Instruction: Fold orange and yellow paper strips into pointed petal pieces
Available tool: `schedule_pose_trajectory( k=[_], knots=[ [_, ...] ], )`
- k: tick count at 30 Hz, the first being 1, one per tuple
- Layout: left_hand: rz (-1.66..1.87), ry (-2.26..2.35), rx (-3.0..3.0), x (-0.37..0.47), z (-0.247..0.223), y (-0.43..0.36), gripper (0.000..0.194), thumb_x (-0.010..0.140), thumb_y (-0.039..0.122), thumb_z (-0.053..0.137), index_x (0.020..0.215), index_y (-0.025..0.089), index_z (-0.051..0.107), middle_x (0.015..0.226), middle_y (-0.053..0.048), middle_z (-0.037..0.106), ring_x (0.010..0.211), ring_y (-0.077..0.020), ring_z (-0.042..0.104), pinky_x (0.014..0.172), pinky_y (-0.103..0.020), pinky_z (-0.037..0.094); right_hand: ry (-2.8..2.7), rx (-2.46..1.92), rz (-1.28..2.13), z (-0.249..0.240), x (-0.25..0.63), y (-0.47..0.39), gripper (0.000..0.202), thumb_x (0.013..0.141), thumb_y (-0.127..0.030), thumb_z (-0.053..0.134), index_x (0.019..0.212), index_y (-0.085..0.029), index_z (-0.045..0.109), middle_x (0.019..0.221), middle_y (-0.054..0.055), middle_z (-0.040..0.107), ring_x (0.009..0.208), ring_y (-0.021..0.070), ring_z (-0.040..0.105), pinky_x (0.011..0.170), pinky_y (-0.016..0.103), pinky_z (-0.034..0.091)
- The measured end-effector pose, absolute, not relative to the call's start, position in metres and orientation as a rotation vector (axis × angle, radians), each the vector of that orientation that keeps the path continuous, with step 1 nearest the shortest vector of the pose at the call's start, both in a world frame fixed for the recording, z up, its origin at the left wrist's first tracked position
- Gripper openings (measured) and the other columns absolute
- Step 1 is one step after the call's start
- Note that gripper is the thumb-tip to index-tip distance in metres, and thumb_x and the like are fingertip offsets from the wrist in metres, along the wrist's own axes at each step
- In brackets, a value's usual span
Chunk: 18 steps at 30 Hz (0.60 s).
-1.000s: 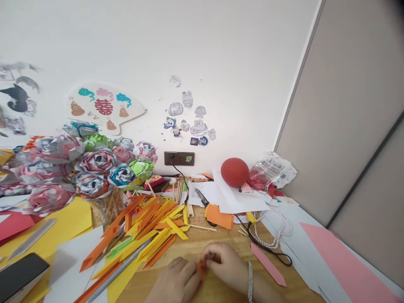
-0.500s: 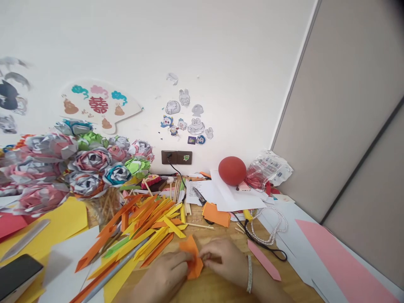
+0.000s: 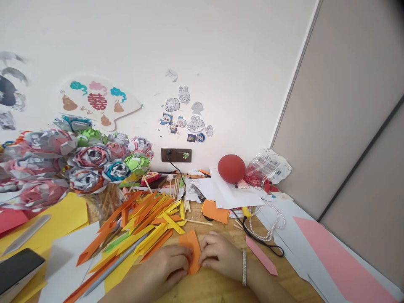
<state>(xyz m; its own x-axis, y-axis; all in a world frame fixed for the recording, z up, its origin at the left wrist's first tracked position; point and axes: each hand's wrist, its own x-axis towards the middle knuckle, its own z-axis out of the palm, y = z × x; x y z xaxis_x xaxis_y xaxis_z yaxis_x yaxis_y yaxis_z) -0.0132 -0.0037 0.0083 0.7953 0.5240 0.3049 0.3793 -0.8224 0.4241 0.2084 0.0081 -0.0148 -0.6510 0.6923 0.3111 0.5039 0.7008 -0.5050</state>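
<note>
The orange paper (image 3: 194, 249) lies, long axis near-to-far, between left hand (image 3: 167, 266) and right hand (image 3: 220, 256), touching both half-curled grips; pinching, I cannot tell.

An orange paper piece (image 3: 195, 249), creased and longish, lies slightly slanted, nearer and left of the red balloon (image 3: 231, 168).

I had a wood table (image 3: 202, 290). Strip heap (image 3: 154, 214) lay left, pink strip (image 3: 261, 256) right, sticks (image 3: 198, 222) between, white sheets (image 3: 287, 235) far right.
</note>
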Motion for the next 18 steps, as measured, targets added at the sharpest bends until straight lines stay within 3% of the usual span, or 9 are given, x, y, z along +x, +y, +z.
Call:
schedule_pose_trajectory(
  k=[4,11,18],
  knots=[
    [0.572,0.764,2.543,-0.012,0.009,-0.004,0.018,0.086,0.012,0.046,0.081,0.022,0.059,0.094,-0.001,0.063,0.085,-0.0135,0.058,0.077,-0.023,0.046,-2.429,-0.938,0.550,-0.013,0.208,0.009,0.009,0.078,-0.016,0.067,0.079,-0.024,0.071,0.085,0.000,0.060,0.086,0.0150,0.053,0.080,0.027,0.041],
    [0.669,0.909,2.454,0.000,0.003,-0.003,0.016,0.082,0.012,0.048,0.071,0.020,0.057,0.085,-0.001,0.059,0.082,-0.0135,0.055,0.076,-0.023,0.045,-2.312,-1.014,0.613,-0.020,0.197,0.010,0.013,0.071,-0.008,0.072,0.074,-0.021,0.069,0.074,-0.002,0.062,0.080,0.0147,0.054,0.077,0.026,0.038],
    [0.718,1.047,2.342,0.003,-0.009,-0.001,0.017,0.079,0.012,0.050,0.064,0.018,0.055,0.082,-0.001,0.056,0.079,-0.0144,0.054,0.073,-0.025,0.044,-2.229,-1.183,0.634,-0.022,0.188,0.010,0.013,0.069,-0.011,0.074,0.068,-0.019,0.064,0.071,-0.004,0.059,0.077,0.0146,0.052,0.073,0.025,0.036]
  ],
)
